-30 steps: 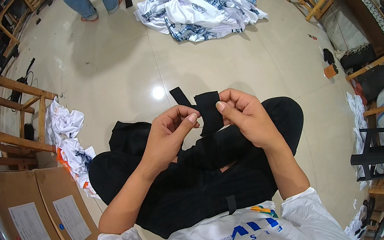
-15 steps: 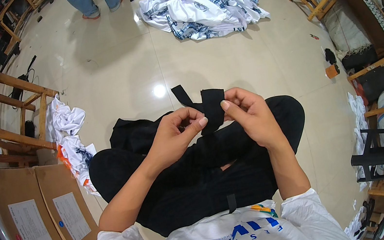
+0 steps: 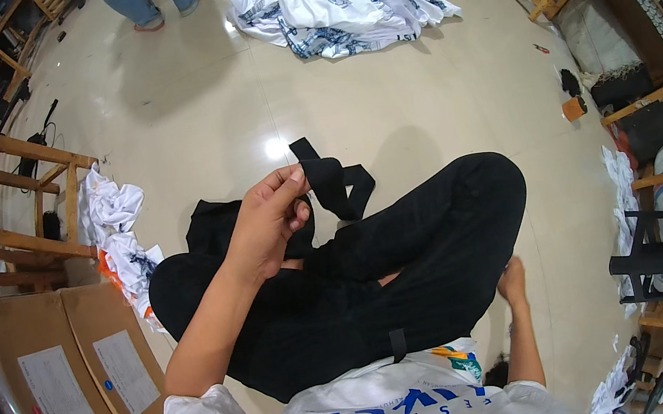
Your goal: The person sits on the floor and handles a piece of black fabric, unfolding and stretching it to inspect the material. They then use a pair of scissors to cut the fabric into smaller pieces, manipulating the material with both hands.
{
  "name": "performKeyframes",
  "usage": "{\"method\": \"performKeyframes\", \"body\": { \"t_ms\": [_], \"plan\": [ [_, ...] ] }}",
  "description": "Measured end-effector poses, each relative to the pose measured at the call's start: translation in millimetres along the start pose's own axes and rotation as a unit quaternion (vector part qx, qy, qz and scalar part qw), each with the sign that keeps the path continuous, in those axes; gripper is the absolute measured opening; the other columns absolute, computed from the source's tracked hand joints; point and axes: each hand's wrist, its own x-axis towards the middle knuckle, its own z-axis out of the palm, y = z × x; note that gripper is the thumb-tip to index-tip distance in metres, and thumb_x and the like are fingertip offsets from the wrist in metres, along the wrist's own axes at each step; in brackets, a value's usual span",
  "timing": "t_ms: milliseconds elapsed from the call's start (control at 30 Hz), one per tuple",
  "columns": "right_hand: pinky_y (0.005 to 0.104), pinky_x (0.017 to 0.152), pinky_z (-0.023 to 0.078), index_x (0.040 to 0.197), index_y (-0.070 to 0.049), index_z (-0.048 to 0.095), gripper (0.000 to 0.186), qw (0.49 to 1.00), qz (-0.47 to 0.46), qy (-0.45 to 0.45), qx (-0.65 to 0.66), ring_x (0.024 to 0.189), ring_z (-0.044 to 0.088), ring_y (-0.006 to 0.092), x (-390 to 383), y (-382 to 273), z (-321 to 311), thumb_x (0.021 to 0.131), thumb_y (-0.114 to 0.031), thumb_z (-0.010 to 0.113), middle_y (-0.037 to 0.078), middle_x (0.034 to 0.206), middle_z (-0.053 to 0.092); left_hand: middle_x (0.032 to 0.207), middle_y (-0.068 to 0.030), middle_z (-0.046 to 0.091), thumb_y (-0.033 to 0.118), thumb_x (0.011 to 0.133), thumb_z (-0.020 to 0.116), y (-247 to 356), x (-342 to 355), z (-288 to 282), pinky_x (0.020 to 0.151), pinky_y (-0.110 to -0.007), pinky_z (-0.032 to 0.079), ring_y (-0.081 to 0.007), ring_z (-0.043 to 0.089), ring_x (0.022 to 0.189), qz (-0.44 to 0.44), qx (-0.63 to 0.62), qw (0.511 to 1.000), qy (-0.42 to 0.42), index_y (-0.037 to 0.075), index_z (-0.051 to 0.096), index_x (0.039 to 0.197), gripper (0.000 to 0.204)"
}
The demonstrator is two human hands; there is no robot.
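My left hand (image 3: pixel 272 215) is raised over my crossed legs, thumb and fingers pinching one end of a black fabric strip (image 3: pixel 327 184). The strip hangs in a loose loop to the right of the fingers, one end sticking up. Down beside my right thigh, near the floor, is my right hand (image 3: pixel 512 278); its fingers are mostly hidden, so I cannot make out whether it holds anything. A bunched piece of black cloth (image 3: pixel 210 227) lies in front of my left knee, partly behind the left hand.
A heap of white and blue printed fabric (image 3: pixel 346 6) lies ahead on the tiled floor. A person's legs (image 3: pixel 137 1) stand at the far left. Wooden stools (image 3: pixel 35 147) and cardboard boxes (image 3: pixel 36 333) line the left; a black plastic stool (image 3: pixel 652 255) is at the right.
My right hand has let go of the black strip and moved down to the right of my thigh. The left hand has risen slightly and shifted left, still pinching the strip, which now hangs looser.
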Motion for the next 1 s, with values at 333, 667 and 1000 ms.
{"method": "performKeyframes", "body": {
  "t_ms": [333,667,1000],
  "plan": [
    [0.0393,0.081,0.05,0.106,0.004,0.058,0.018,0.998,0.037,0.025,0.039,0.088,0.062,0.0334,-60,1,28,0.089,0.0,0.062,0.021,0.1,0.06,0.102,0.0028,0.068,0.022,0.103,0.064,7,3,-11,0.053,-0.014,0.043,-0.0018,0.055,0.065,-0.003,-0.065,0.998,-0.003,0.005,0.057,0.137,0.038],
    [0.0343,0.07,0.058,0.107,0.0,0.067,0.015,0.748,0.363,-0.147,0.535,0.08,0.07,0.0237,-55,19,-5,0.092,-0.004,0.068,0.009,0.091,0.07,0.107,-0.0039,0.07,0.013,0.1,0.061,11,-1,-7,0.054,-0.015,0.045,-0.0041,0.058,0.067,0.006,-0.059,0.998,-0.011,0.001,0.045,0.148,0.052],
    [0.0317,0.074,0.058,0.106,-0.004,0.058,0.034,0.82,-0.002,0.0,0.573,0.082,0.07,0.0187,-23,-138,-120,0.092,-0.026,0.08,0.009,0.089,0.068,0.109,-0.0061,0.069,0.01,0.097,0.062,12,-3,-5,0.053,-0.017,0.044,-0.0052,0.058,0.065,0.013,-0.065,0.998,-0.012,0.001,0.039,0.152,0.06]
  ]
}}
